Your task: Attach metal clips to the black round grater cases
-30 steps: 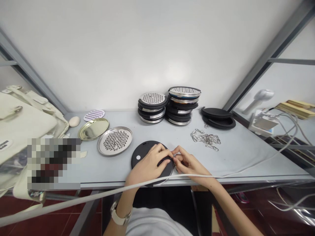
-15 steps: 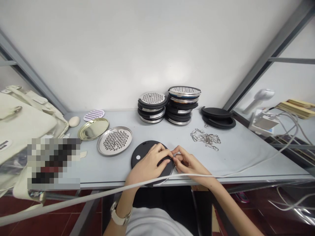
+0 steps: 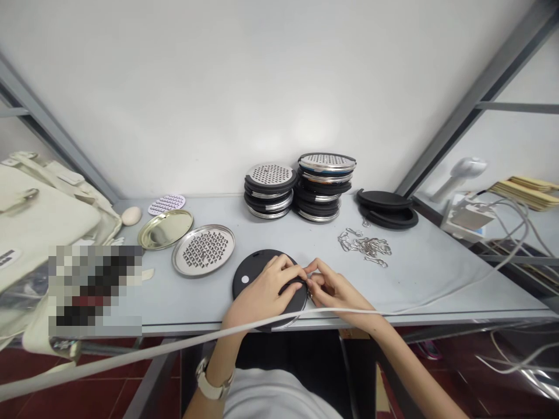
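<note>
A round black disc (image 3: 253, 262) with a white dot and a slot lies on the table's front edge, metal showing along its lower right rim. My left hand (image 3: 271, 288) grips it from above, fingers curled at its right side. My right hand (image 3: 334, 291) is closed in a pinch at that same rim, fingertips touching those of the left. A bit of shiny metal, seemingly a small clip (image 3: 311, 295), shows under the right fingers; most of it is hidden. To the left lies a round metal grater plate (image 3: 205, 250), overlapping a gold-toned metal disc (image 3: 166, 228).
Two stacks of black-rimmed grater discs, one left (image 3: 271, 189) and one right (image 3: 325, 186), stand by the wall. Loose metal clips (image 3: 369, 247) and black round covers (image 3: 386, 209) lie rightward. A white cable (image 3: 262, 322) crosses before my wrists. A cream bag (image 3: 48, 203) is at left.
</note>
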A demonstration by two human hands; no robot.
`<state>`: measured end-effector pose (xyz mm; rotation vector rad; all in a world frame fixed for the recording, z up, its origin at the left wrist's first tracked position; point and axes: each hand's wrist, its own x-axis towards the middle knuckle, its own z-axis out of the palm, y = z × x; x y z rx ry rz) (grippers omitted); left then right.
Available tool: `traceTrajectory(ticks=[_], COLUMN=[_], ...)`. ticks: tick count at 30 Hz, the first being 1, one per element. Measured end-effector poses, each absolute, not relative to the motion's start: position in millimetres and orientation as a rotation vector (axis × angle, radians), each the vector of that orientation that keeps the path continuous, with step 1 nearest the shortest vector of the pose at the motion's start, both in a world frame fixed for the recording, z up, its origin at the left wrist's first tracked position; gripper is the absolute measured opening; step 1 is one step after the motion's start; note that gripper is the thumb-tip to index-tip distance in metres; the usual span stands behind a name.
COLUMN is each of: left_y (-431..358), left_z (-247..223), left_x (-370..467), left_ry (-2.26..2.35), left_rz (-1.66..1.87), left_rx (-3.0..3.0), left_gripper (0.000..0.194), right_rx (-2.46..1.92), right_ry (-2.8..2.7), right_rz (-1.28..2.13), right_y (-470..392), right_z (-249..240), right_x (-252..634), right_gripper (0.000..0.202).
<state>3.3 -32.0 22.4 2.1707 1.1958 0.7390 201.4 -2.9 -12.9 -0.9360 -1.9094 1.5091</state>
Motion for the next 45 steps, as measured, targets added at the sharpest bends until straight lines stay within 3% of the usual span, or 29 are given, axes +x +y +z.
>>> traceTrajectory(ticks=[22,29,39,45], left_y=[-30.5,-31.1,-31.4,-30.7], left_z=[20.2,21.5,22.1,20.8], left_x=[2.8,2.3,2.4,2.7], left_ry=[1.185,1.175,1.180,1.172], left_rz=[0.747,0.746,0.760,0.767], left_rx=[2.183,2.183,2.183,2.189], left_gripper=[0.021,0.021,0.020,0.018], right_rx=[-0.982,-0.997,-1.049,-0.947], right_ry=[-1.888,-1.885,-1.929,-1.935], right_rz=[1.464,1.460,1.375,1.444], right_y=[-5.7,-5.0,-4.8,-3.5], right_z=[-9.2,-10.3,-9.9,-11.1], right_x=[198.9,198.2,195.8,199.6], right_gripper=[0.031,0.029,0.008,0.015])
